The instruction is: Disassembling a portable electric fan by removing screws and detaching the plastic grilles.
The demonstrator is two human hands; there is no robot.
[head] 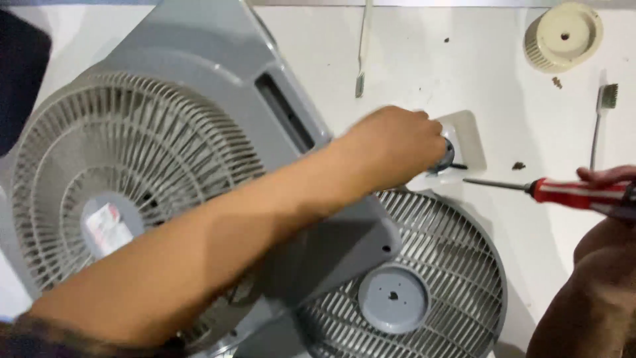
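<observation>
My left hand (391, 147) reaches across the grey fan housing (199, 79) and closes on a small dark round part (445, 159) lying in a white square tray (472, 136). My right hand (606, 176) enters at the right edge and holds a red-handled screwdriver (570, 192), its metal tip pointing left toward the tray, a little apart from it. A round grey fan grille (457, 265) lies below the tray, partly under the housing.
A cream round ribbed wheel (563, 34) sits at the top right. A toothbrush (599, 119) lies at the right, a thin metal tool (362, 46) at the top middle. Small dark bits dot the white surface (411, 59).
</observation>
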